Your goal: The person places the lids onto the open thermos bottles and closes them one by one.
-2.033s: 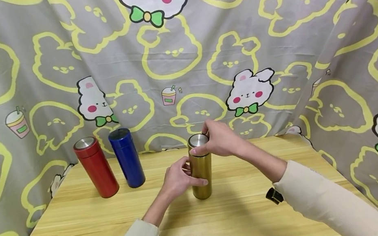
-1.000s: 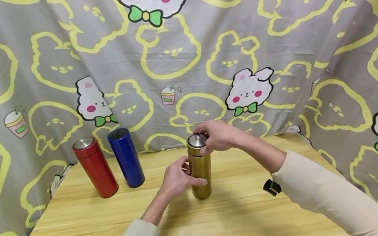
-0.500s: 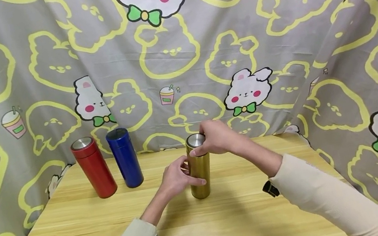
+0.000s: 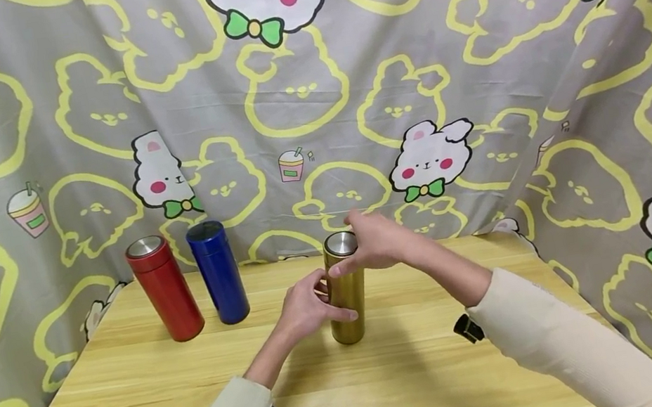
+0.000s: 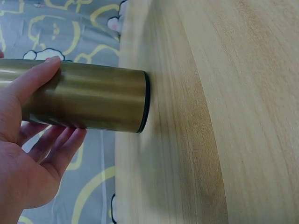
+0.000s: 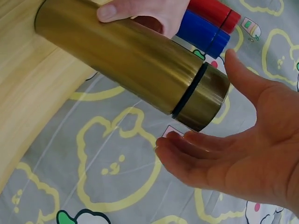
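Note:
A gold thermos flask [image 4: 346, 293] stands upright on the table in the head view. My left hand [image 4: 307, 309] grips its body at mid-height, the thumb across the front; the left wrist view shows that hand [image 5: 30, 163] with its fingers curled around the lower flask. At the top, my right hand [image 4: 380, 241] is beside the screw lid [image 6: 205, 98], which has a silver disc on top. In the right wrist view its thumb and fingers spread either side of the lid, with gaps between. A dark ring shows where the lid meets the body.
Left of the gold flask stand a red thermos flask [image 4: 167, 292] and a blue one [image 4: 220, 277], both upright with lids on. A patterned grey curtain [image 4: 308, 92] hangs close behind the wooden table [image 4: 140, 404]. Each wrist carries a small black device [image 4: 467, 328].
My right hand has turned back and forth at the lid, and its fingers have now loosened and spread off it. The left hand and flask stay in place.

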{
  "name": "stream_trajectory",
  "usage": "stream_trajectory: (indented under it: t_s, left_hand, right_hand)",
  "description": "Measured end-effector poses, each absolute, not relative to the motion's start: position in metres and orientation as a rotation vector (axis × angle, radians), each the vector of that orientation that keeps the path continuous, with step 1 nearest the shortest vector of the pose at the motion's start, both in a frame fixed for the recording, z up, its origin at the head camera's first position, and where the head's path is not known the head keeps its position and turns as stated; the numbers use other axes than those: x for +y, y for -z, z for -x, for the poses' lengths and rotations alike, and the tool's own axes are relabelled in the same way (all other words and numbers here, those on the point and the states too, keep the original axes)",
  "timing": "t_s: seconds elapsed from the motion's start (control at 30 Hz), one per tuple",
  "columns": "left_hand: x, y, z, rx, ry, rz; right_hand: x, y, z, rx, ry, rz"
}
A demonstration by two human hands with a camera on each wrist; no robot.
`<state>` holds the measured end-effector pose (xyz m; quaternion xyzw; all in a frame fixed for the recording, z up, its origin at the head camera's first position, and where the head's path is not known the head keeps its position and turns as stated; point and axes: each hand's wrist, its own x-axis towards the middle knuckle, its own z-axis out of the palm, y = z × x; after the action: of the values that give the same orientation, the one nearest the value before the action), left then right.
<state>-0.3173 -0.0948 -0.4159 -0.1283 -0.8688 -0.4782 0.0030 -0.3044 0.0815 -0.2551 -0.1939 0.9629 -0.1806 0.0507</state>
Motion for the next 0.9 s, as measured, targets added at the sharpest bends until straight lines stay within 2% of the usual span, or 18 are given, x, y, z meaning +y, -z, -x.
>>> stream_trajectory:
  t_s: [0.53,0.9]
  left_hand:
    - [-0.095,0.416,0.318,-2.732,1.507,0.393]
    - [-0.094,0.417,0.318,-2.73,1.493,0.401]
  right_hand:
    - [0.086,0.242,0.309,2.779,0.65,0.736]
    - [0.085,0.247,0.309,2.883,0.672,0.671]
